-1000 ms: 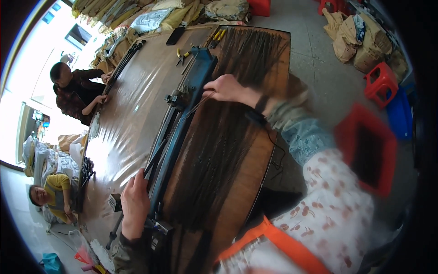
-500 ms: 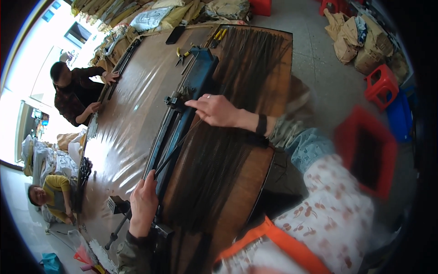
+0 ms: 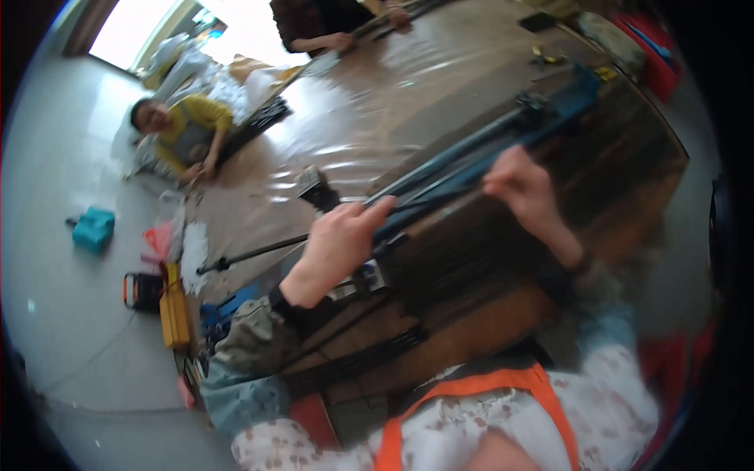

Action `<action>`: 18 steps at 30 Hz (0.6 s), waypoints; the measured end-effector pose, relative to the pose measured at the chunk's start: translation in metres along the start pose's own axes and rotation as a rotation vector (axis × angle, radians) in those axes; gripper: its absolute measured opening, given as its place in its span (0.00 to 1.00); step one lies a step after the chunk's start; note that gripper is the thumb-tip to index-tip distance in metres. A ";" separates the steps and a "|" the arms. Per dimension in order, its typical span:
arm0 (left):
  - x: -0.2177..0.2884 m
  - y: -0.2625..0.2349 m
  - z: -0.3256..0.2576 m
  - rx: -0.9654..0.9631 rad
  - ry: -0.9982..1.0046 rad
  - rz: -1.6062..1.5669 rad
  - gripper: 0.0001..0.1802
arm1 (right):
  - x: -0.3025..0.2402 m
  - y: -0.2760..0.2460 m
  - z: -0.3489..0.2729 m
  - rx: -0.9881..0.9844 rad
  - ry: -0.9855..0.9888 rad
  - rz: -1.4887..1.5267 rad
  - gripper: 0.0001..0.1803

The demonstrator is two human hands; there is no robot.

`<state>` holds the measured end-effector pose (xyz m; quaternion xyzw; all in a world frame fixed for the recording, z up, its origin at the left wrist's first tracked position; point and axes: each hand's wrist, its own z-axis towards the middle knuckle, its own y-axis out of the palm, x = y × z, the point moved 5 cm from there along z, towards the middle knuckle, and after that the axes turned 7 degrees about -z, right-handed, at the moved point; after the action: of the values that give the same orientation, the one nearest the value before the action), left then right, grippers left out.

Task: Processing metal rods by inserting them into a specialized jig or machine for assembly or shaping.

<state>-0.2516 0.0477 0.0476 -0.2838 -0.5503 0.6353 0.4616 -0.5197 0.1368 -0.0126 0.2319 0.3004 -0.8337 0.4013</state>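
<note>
My left hand is closed at the near end of a long blue metal frame, its fingers wrapped round a dark rod with a knobbed end sticking out to the left. On the near side of the frame hangs my right hand, fingers curled and blurred; what they hold, if anything, cannot be made out. A small dark clamp sits on the frame, up from the right hand. Many thin dark strips lie along the table below the hands.
Film covers the far part of the brown table. Yellow-handled pliers lie near its far right. A person in yellow works at the left edge; another person's hands rest at the far edge. A yellow case stands at left.
The view has swung round to the left. My right hand has come away from the clamp toward the near side, its pointing finger now curled in. My left hand stays round the rod.
</note>
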 end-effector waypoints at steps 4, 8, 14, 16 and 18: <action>-0.003 -0.021 -0.024 0.066 0.009 0.100 0.25 | -0.026 0.026 -0.004 -0.101 -0.258 -0.307 0.14; -0.023 -0.022 -0.048 0.125 -0.024 0.162 0.26 | -0.007 0.041 -0.003 -0.094 -0.201 -0.393 0.14; -0.053 -0.067 -0.101 0.385 -0.125 0.165 0.05 | -0.029 0.056 0.020 0.013 -0.360 -0.584 0.13; -0.086 -0.102 -0.142 0.515 -0.415 0.152 0.06 | 0.002 0.044 0.010 -0.085 -0.199 -0.590 0.12; -0.099 -0.129 -0.171 0.584 -0.432 0.208 0.08 | 0.019 0.064 0.009 -0.228 0.069 -0.535 0.10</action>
<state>-0.0266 0.0289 0.1173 -0.0540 -0.3989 0.8540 0.3294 -0.4799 0.0889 -0.0387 0.1259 0.4561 -0.8624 0.1801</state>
